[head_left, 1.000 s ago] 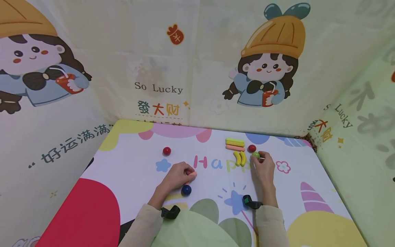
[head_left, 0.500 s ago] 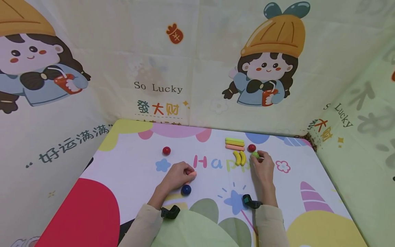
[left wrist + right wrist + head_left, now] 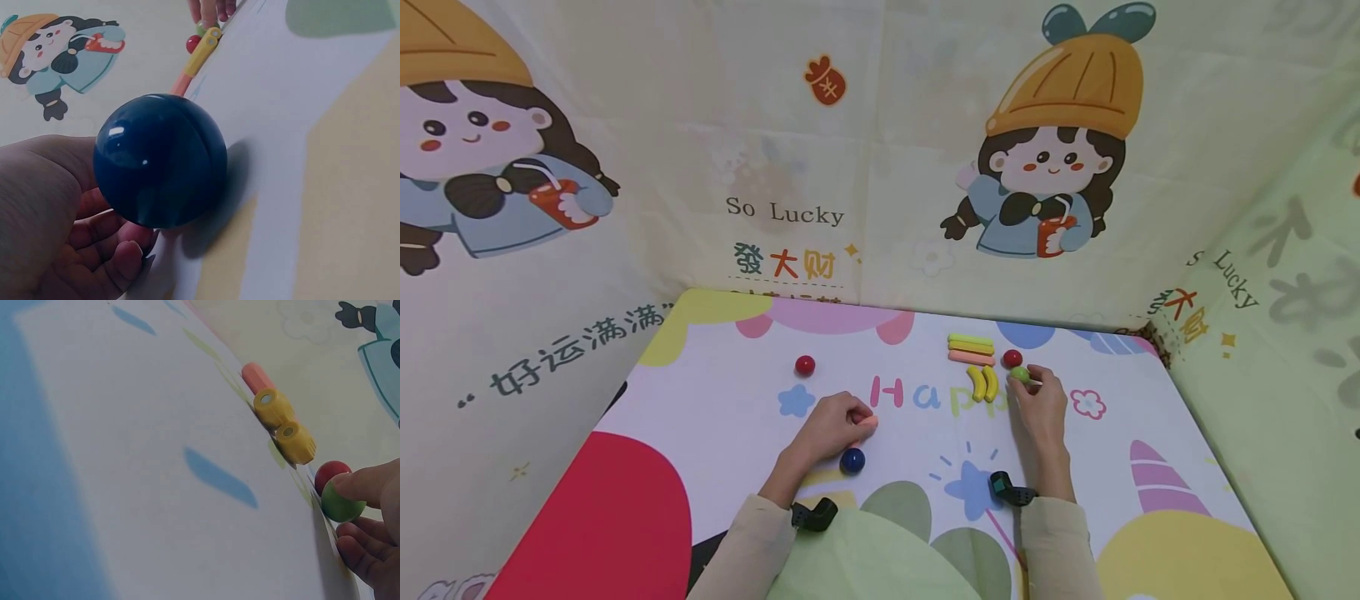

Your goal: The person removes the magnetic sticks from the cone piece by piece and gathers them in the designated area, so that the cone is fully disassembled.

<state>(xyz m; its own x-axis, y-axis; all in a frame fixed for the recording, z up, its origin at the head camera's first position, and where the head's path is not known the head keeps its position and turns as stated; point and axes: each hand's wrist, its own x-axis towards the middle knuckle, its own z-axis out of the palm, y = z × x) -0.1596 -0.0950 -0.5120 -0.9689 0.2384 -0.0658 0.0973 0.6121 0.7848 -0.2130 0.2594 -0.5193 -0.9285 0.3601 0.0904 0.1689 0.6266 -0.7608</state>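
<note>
My left hand (image 3: 833,427) is low over the table, pinching a short pink stick (image 3: 869,422) that the fingers mostly cover. Just on the near side of this hand lies a glossy dark blue ball (image 3: 852,461), which fills the middle of the left wrist view. With thumb and fingers my right hand (image 3: 1042,404) holds a small green ball (image 3: 342,501), the thumb on its upper side. Right behind the green ball is a red ball (image 3: 1012,358). Two yellow toy bananas (image 3: 982,384) lie side by side to the left of the right hand.
Behind the bananas, a green-yellow stick (image 3: 970,339), a yellow stick (image 3: 971,347) and another pink stick (image 3: 972,358) lie in a row. A second red ball (image 3: 805,365) rests farther left. Printed cloth walls (image 3: 895,283) border the table (image 3: 730,367).
The green ball has shifted very slightly to the left in my right fingers. Both hands otherwise stay where they were.
</note>
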